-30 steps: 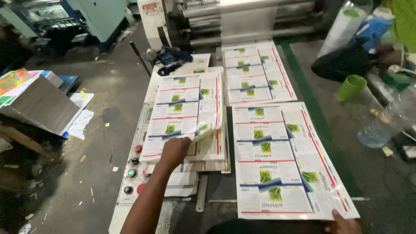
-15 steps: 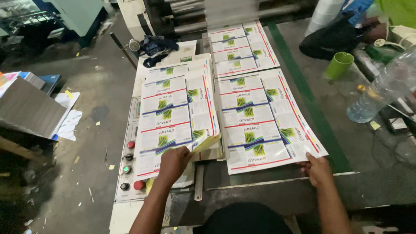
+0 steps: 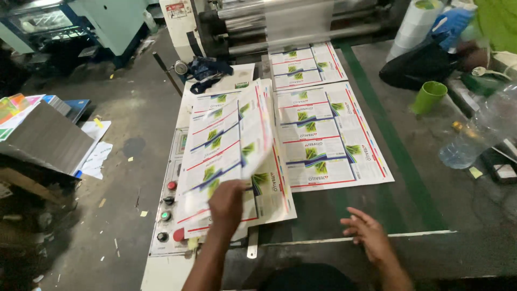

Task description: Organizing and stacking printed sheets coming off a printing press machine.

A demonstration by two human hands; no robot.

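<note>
**pressguy:** Two hands in the shot, both the wearer's own. The left hand (image 3: 226, 203) is closed on the near edge of a printed sheet (image 3: 226, 145), fingers pinched over the paper, and that sheet is lifted and curling up off the stack of sheets (image 3: 272, 186) right under it. The right hand (image 3: 369, 234) holds nothing, fingers spread loose, hovering low over the dark green table (image 3: 420, 199), well apart from the left

**inkrat:** where's the other printed stuff sitting?

**pressguy:** Just beyond the right hand there's a long printed web (image 3: 328, 134) lying flat, running away from the person to the rollers (image 3: 280, 24) at the far end. Left of the left hand, almost touching the wrist, is a control panel (image 3: 168, 215) with red, green and black round buttons. Far off to the right of the right hand there's a green cup (image 3: 428, 97) and a clear plastic bottle (image 3: 476, 132) lying on its side, can't tell what's in it. Way out to the left, a slanted pile of boards (image 3: 46, 143) on the floor, scraps of paper around it
</note>
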